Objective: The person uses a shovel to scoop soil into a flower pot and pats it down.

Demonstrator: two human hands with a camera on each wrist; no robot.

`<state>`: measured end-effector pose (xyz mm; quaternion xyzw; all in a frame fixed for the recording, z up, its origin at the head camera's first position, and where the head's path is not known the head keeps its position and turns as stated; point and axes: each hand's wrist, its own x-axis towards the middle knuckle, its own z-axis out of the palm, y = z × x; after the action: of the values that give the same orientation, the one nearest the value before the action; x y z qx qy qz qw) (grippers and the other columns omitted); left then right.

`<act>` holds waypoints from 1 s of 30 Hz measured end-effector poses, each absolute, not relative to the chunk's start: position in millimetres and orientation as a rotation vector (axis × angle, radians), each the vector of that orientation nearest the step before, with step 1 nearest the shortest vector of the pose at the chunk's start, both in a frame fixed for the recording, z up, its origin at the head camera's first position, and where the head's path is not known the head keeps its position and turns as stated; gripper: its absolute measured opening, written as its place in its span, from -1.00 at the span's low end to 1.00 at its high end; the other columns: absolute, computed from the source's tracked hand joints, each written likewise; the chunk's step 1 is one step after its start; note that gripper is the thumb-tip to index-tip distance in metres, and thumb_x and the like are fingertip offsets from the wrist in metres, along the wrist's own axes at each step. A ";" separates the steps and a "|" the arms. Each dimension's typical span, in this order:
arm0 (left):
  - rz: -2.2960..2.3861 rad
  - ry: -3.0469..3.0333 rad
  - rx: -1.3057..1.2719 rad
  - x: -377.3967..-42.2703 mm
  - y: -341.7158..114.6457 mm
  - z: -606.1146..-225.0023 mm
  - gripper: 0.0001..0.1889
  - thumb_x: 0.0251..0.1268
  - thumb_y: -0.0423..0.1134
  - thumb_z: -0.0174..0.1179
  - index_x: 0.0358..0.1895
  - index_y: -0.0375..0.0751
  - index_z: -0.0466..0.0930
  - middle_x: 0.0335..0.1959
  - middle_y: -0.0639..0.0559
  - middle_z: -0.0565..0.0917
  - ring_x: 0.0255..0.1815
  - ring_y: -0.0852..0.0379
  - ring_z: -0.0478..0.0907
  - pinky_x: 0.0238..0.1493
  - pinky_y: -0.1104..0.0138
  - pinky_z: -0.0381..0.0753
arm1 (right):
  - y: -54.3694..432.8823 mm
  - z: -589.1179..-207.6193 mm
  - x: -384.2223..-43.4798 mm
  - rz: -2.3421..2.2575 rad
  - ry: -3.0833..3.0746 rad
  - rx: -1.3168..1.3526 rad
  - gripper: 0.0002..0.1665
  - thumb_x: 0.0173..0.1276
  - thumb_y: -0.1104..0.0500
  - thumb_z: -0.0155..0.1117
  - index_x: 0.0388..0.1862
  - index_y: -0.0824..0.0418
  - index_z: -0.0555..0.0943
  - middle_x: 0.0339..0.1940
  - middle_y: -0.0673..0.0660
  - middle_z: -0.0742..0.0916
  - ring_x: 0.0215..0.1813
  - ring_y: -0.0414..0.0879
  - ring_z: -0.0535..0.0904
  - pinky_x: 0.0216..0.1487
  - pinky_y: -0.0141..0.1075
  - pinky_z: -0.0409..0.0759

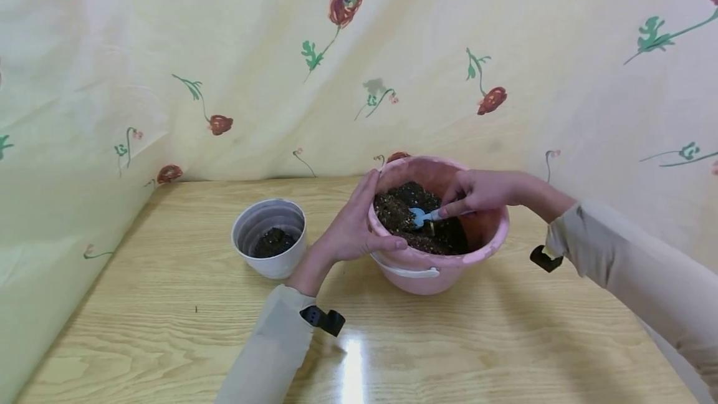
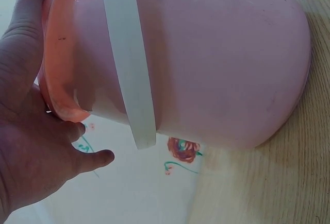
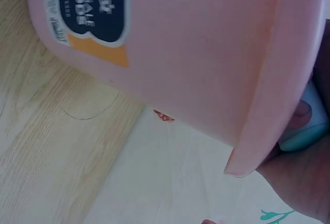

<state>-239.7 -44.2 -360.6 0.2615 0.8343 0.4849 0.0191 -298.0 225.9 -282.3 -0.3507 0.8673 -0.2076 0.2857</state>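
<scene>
A pink bucket (image 1: pixel 432 276) of dark soil (image 1: pixel 412 195) stands on the table, its white handle (image 1: pixel 412 272) hanging across the front. My left hand (image 1: pixel 359 226) rests on the bucket's left rim, fingers extended and thumb along the front edge; the left wrist view shows the fingers spread out beside the rim. Reaching over the right rim, my right hand (image 1: pixel 477 195) grips a small blue hand trowel (image 1: pixel 421 217) by its pale handle. The trowel's blade lies at the soil inside the bucket. In the right wrist view the bucket wall partly hides that hand.
Left of the bucket stands a white plastic pot (image 1: pixel 275 265) with a little dark soil (image 1: pixel 273 242) in the bottom. The wooden table (image 1: pixel 185 341) backs onto a cream flowered cloth (image 1: pixel 258 80), which also hangs along the left side. Dark straps (image 1: pixel 324 320) circle both wrists.
</scene>
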 end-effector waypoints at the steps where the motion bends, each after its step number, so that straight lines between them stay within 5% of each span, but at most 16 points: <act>1: 1.503 2.590 0.804 -239.8 -43.9 -360.6 0.37 -0.22 0.11 0.56 0.54 0.27 -0.40 0.55 0.35 -0.30 0.55 0.15 -0.21 0.47 0.05 -0.06 | 226.6 -283.0 -297.0 -0.545 2.337 -0.944 -0.73 0.38 0.03 0.25 -0.29 0.17 0.77 -0.69 -0.05 0.52 -0.60 -0.33 0.28 -0.53 -0.44 0.25; 17: 1.461 2.613 0.824 -238.6 -43.8 -359.5 0.36 -0.20 0.12 0.55 0.54 0.23 -0.41 0.55 0.30 -0.31 0.55 0.15 -0.23 0.47 0.07 -0.07 | 230.2 -278.1 -282.7 -0.479 2.447 -1.035 -0.78 0.38 -0.03 0.23 -0.35 -0.03 0.77 -0.62 -0.15 0.63 -0.55 -0.32 0.39 -0.44 -0.41 0.36; 30: 1.504 2.600 0.849 -237.9 -43.8 -360.1 0.34 -0.18 0.05 0.56 0.54 0.22 -0.38 0.56 0.29 -0.28 0.54 0.13 -0.20 0.47 0.05 -0.04 | 236.7 -262.0 -268.4 -0.544 2.430 -1.017 -0.74 0.39 -0.02 0.23 -0.47 -0.01 0.72 -0.77 -0.15 0.37 -0.70 -0.32 0.21 -0.59 -0.44 0.23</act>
<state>-237.9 -43.8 -360.1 0.2720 0.8329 0.4819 0.0099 -268.4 236.7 -262.0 -0.3684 0.8805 -0.1971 0.2239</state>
